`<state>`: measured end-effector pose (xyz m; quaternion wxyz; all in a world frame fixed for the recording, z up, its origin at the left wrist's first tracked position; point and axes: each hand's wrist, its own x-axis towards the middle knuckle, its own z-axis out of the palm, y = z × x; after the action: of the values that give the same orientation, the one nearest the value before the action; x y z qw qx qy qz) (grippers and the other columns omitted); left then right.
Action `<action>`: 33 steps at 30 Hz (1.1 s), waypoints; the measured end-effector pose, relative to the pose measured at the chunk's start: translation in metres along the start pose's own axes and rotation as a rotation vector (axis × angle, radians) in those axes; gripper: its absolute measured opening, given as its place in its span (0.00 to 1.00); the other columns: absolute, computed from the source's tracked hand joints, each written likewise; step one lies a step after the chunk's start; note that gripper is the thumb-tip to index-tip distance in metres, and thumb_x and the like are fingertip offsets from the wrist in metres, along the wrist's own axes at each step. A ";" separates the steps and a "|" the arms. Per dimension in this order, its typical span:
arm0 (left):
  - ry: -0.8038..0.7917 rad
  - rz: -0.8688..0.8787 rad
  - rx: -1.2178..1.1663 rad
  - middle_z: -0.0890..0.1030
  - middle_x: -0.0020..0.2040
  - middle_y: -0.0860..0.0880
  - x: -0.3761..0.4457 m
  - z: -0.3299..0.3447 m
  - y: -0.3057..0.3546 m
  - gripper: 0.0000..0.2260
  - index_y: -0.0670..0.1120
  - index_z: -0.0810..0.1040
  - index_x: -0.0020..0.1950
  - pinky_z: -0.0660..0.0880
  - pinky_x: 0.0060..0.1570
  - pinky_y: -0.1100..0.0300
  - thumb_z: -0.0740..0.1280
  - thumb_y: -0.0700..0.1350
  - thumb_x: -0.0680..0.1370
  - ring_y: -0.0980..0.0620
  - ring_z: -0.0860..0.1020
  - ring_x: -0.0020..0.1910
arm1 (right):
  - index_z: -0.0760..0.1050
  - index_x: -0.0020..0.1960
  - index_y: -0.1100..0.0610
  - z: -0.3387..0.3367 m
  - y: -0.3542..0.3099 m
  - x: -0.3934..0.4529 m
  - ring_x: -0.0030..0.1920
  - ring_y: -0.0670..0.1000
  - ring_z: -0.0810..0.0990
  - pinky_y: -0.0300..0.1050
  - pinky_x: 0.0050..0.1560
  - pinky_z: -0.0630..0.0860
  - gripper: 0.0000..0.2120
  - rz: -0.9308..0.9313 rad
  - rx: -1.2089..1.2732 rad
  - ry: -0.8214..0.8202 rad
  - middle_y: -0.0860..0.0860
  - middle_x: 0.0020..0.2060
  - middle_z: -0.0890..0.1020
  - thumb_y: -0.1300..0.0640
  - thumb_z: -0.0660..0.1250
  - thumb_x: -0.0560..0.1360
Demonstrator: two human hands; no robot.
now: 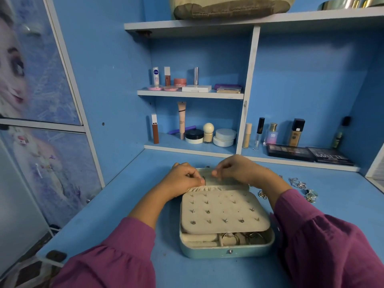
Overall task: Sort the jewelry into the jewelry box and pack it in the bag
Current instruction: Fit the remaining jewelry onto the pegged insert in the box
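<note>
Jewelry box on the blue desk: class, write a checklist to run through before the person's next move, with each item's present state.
1. Jewelry box open: ok.
2. Stud panel holds earrings, some holes free: ok.
3. Left hand pinches a small piece at the lid pocket: ok; which piece, cannot tell.
4. Right hand holds anything: cannot tell.
5. All jewelry sorted: not ok; chains lie on the desk.
6. Bag ready: cannot tell.

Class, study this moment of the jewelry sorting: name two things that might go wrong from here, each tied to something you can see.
1. The left hand pinches a small piece at the lid pocket; it might slip and drop.
2. The right sleeve lies close to the loose chains on the desk, so a sweep may drag them off.
</note>
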<state>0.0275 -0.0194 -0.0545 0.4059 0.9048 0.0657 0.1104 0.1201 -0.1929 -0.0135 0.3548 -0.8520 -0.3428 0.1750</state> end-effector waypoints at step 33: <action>0.149 0.024 -0.392 0.83 0.49 0.50 0.023 -0.006 0.025 0.04 0.47 0.81 0.44 0.72 0.48 0.67 0.69 0.39 0.75 0.57 0.79 0.48 | 0.79 0.38 0.58 -0.058 0.012 -0.015 0.39 0.63 0.75 0.51 0.38 0.74 0.11 0.030 -0.076 0.408 0.54 0.39 0.83 0.58 0.62 0.77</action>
<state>0.0488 -0.0267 -0.0290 0.5668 0.7986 0.0619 0.1925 0.1463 -0.2376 0.0182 0.3816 -0.8877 -0.2575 -0.0088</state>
